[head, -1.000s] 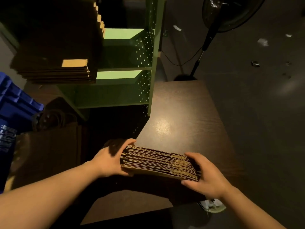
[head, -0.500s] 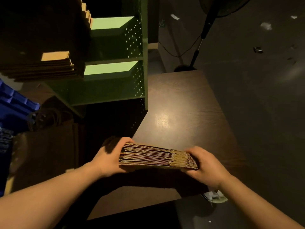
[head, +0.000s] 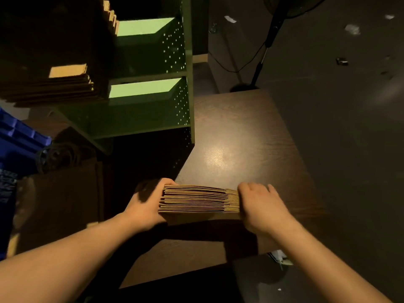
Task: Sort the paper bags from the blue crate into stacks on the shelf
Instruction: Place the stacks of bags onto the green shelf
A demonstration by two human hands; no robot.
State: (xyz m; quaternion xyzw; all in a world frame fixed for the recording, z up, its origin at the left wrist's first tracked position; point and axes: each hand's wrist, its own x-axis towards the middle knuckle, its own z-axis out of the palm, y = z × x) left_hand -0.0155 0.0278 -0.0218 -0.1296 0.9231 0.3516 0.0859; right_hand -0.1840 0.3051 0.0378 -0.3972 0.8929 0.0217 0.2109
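One dark floor [head: 349,149] filled the right side and carried several pale scraps of litter. One dark wood-grain table [head: 240,132] stood on it, with a bright glare patch near its centre. One green perforated shelf [head: 153,101] stood at the table's left edge, showing two lit tiers. One stack of flat paper bags on the shelf [head: 54,88] lay at upper left; a second row of bag edges showed above it. One blue crate [head: 19,141] sat at the far left, partly cut off. One large brown bag with dark handles [head: 63,189] lay beside the crate. One standing fan [head: 271,40] rose beyond the table, its cord trailing. One held stack of paper bags [head: 196,199], too many to count, stood on edge above the table's near part. Two hands clamped it: the left hand [head: 144,206] gripped its left end with fingers curled round, and the right hand [head: 262,206] pressed and curled on its right end.
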